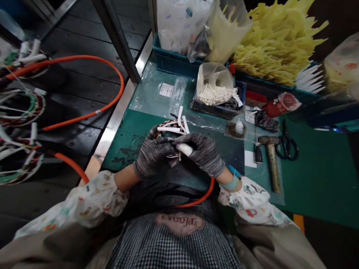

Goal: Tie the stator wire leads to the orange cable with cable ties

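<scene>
Head view, and out at 9 o'clock you've got wire coils (16, 112) bristling with white sleeves, an orange cable (109, 100) looping away from them over the dark floor. Moving right, your left hand (153, 153), in a grey knit glove, has its fingers curled closed around a wire ring (166, 125), right at the center of the frame. Your right hand (201, 153), gloved the same, sits just beside it, fingers wrapped firmly on a white sleeve (184, 149) at the ring's edge. Up at 12 o'clock, a clear bag of small white pieces (214, 84) rests on the bench, with a blue crate (171, 62) behind it. Further right, there's a small glue bottle (239, 127), then a hammer (271, 163) and black-handled scissors (287, 146) on the green mat (323, 198) around 3 o'clock. Yellow plastic strips (277, 43) pile up at 1 o'clock.
</scene>
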{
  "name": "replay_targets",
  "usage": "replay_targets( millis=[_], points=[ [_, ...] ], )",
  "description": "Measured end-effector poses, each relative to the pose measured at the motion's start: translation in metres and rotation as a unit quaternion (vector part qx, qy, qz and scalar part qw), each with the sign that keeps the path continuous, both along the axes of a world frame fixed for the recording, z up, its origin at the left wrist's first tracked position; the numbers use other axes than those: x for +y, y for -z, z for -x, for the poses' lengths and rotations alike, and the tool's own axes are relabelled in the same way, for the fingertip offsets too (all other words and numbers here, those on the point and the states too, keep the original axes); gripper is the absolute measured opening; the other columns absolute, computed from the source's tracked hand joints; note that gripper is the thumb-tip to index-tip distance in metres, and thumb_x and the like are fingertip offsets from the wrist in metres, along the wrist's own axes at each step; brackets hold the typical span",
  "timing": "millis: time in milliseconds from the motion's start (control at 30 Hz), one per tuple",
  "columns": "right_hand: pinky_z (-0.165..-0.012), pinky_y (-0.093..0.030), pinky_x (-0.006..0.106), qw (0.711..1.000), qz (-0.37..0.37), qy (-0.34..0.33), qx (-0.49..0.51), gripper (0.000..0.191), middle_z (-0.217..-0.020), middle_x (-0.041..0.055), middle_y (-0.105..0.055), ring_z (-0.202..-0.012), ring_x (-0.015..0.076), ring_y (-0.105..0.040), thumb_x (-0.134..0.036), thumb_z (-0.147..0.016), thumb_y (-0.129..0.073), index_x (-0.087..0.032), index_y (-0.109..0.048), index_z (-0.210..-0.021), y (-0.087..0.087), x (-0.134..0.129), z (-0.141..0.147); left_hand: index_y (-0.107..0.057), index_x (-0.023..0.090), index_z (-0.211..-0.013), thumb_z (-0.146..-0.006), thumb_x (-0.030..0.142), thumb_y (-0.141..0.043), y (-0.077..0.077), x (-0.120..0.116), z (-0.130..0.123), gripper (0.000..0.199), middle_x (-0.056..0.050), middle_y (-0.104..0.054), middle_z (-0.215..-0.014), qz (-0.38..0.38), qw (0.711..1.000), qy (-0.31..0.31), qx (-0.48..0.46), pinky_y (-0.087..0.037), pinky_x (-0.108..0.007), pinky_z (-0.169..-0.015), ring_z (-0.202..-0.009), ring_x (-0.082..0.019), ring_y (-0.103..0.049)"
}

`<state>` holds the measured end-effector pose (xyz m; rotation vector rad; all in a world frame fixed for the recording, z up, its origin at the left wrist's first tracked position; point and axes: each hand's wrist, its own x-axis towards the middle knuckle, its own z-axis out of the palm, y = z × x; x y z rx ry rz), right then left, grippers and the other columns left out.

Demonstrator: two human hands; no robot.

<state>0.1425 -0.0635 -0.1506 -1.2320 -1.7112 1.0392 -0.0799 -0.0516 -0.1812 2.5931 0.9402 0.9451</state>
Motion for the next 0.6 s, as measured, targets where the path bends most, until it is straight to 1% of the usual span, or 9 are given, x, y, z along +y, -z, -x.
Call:
replay_targets(
  millis=[67,133,200,267,333,467,500,567,600],
  points=[
    [-0.099,-0.067,0.041,0.999,-0.034,-0.015,-0.023,0.017,-0.110,0.0034,-0.086,-0.101,0.0243,-0.082,-0.035,-0.102,-0.072,-0.029,-0.084,-0.113,0.007,-0.004,-0.003,-0.076,0.029,-0.095,-0.099,0.035,-0.070,-0.002,-0.001,-0.001,0.009,0.005,-0.084,-0.113,-0.013,1.000,-0.013,-0.009,-0.033,-0.057,-0.138,-0.105,-0.019,-0.080],
    [-0.095,-0.068,0.040,0.993,-0.097,-0.055,-0.041,0.019,-0.111,0.0041,-0.085,-0.101,0.0225,-0.081,-0.036,-0.106,-0.068,-0.028,-0.083,-0.116,0.015,-0.007,-0.008,-0.077,0.029,-0.098,-0.101,0.039,-0.067,-0.003,-0.002,-0.002,0.014,0.005,-0.084,-0.108,-0.007,1.000,-0.021,-0.006,-0.035,-0.058,-0.137,-0.105,-0.019,-0.081],
    [-0.093,-0.068,0.037,0.979,-0.176,-0.093,-0.035,0.020,-0.112,0.0043,-0.085,-0.101,0.0200,-0.080,-0.034,-0.109,-0.065,-0.028,-0.081,-0.119,0.023,-0.009,-0.014,-0.076,0.029,-0.101,-0.101,0.040,-0.067,-0.003,-0.002,-0.003,0.014,0.005,-0.085,-0.106,0.013,1.000,-0.018,0.002,-0.033,-0.061,-0.137,-0.104,-0.020,-0.081],
    [-0.094,-0.067,0.036,0.963,-0.234,-0.125,-0.037,0.020,-0.115,0.0055,-0.083,-0.105,0.0192,-0.079,-0.030,-0.110,-0.062,-0.028,-0.080,-0.118,0.029,-0.010,-0.017,-0.076,0.030,-0.102,-0.100,0.036,-0.070,-0.003,-0.002,-0.002,0.010,0.004,-0.085,-0.107,0.017,1.000,-0.001,0.002,-0.030,-0.061,-0.138,-0.105,-0.020,-0.080],
    [-0.094,-0.066,0.037,0.960,-0.234,-0.138,-0.071,0.020,-0.116,0.0070,-0.082,-0.107,0.0206,-0.078,-0.031,-0.109,-0.063,-0.026,-0.081,-0.115,0.030,-0.009,-0.018,-0.075,0.029,-0.101,-0.098,0.034,-0.071,-0.003,0.000,-0.002,0.007,0.003,-0.085,-0.107,0.005,1.000,0.013,-0.013,-0.028,-0.059,-0.138,-0.104,-0.021,-0.080],
    [-0.085,-0.067,0.037,0.977,-0.125,-0.115,-0.131,0.019,-0.100,0.0048,-0.081,-0.090,0.0200,-0.076,-0.036,-0.108,-0.066,-0.023,-0.079,-0.112,0.023,-0.012,-0.021,-0.073,0.027,-0.095,-0.096,0.034,-0.076,-0.005,0.001,-0.003,0.008,0.002,-0.084,-0.101,-0.009,0.999,0.012,-0.050,-0.028,-0.055,-0.139,-0.099,-0.020,-0.081],
    [-0.088,-0.067,0.039,0.975,-0.121,-0.125,-0.136,0.017,-0.100,0.0036,-0.081,-0.091,0.0200,-0.076,-0.035,-0.108,-0.066,-0.024,-0.079,-0.112,0.020,-0.014,-0.021,-0.073,0.027,-0.096,-0.095,0.033,-0.076,-0.006,0.000,-0.003,0.007,0.002,-0.084,-0.102,-0.007,0.999,0.008,-0.053,-0.028,-0.054,-0.139,-0.099,-0.020,-0.081],
    [-0.097,-0.066,0.044,0.960,-0.157,-0.185,-0.141,0.016,-0.108,0.0022,-0.083,-0.102,0.0212,-0.077,-0.033,-0.108,-0.065,-0.028,-0.080,-0.110,0.015,-0.019,-0.020,-0.073,0.027,-0.095,-0.096,0.033,-0.074,-0.007,-0.001,-0.004,0.007,0.002,-0.085,-0.103,0.002,0.999,0.006,-0.049,-0.027,-0.055,-0.139,-0.100,-0.021,-0.081],
    [-0.100,-0.066,0.045,0.951,-0.177,-0.213,-0.137,0.017,-0.112,0.0014,-0.083,-0.107,0.0211,-0.077,-0.032,-0.109,-0.064,-0.029,-0.080,-0.109,0.012,-0.021,-0.017,-0.074,0.027,-0.096,-0.098,0.034,-0.071,-0.007,-0.001,-0.004,0.007,0.002,-0.085,-0.104,0.007,0.999,0.006,-0.043,-0.026,-0.055,-0.139,-0.101,-0.021,-0.081]
  ],
)
